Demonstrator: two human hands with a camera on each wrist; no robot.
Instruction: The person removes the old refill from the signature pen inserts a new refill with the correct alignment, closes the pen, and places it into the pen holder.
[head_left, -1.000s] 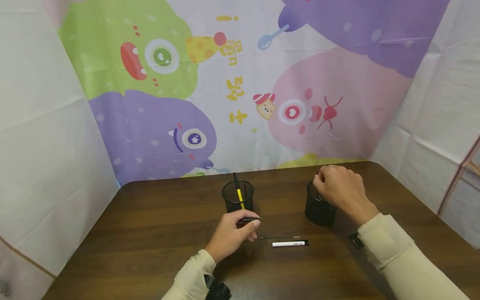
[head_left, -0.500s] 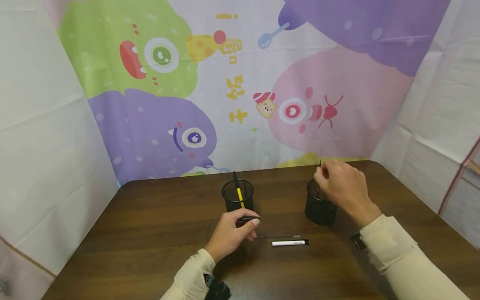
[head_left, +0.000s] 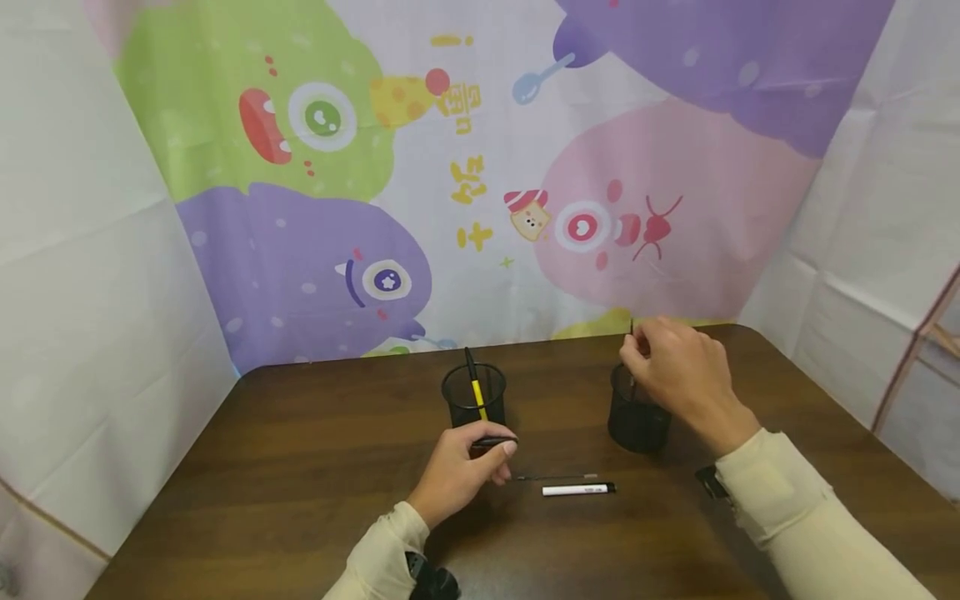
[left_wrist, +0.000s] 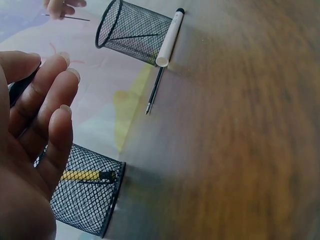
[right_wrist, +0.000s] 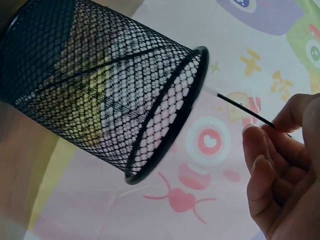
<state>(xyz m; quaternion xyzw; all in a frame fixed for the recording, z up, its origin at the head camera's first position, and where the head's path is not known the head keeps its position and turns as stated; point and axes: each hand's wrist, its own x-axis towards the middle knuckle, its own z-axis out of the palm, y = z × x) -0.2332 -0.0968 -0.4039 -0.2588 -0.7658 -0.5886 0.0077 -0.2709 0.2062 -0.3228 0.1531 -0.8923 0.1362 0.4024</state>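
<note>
- Two mesh cups stand on the table (head_left: 337,467), and my worry is the right mesh cup (head_left: 637,425): above its mouth the right hand (head_left: 682,367) pinches a slim dark refill (right_wrist: 245,110) near the top.
- From my station I can't tell whether the refill's pale lower end is inside the rim; if it is outside, lowering it could snag the wire and bend the shaft.
- So thin a shaft might also twist between fingertips and drop askew, since the hold looks small.
- Leaning a knuckle on the rim could, I judge, tip a light cup.
- Right fingers: thumb and forefinger closed on the refill, the others loosely curled.
- Left fingers: the left hand (head_left: 465,467) grips a black pen (head_left: 491,441) between thumb and forefinger, just this side of the left mesh cup (head_left: 459,414), where a yellow-and-black pen (head_left: 477,392) leans.
- Nearby lie a white marker (left_wrist: 170,37) and a loose refill (left_wrist: 155,90); a careless left sweep could roll either.
</note>
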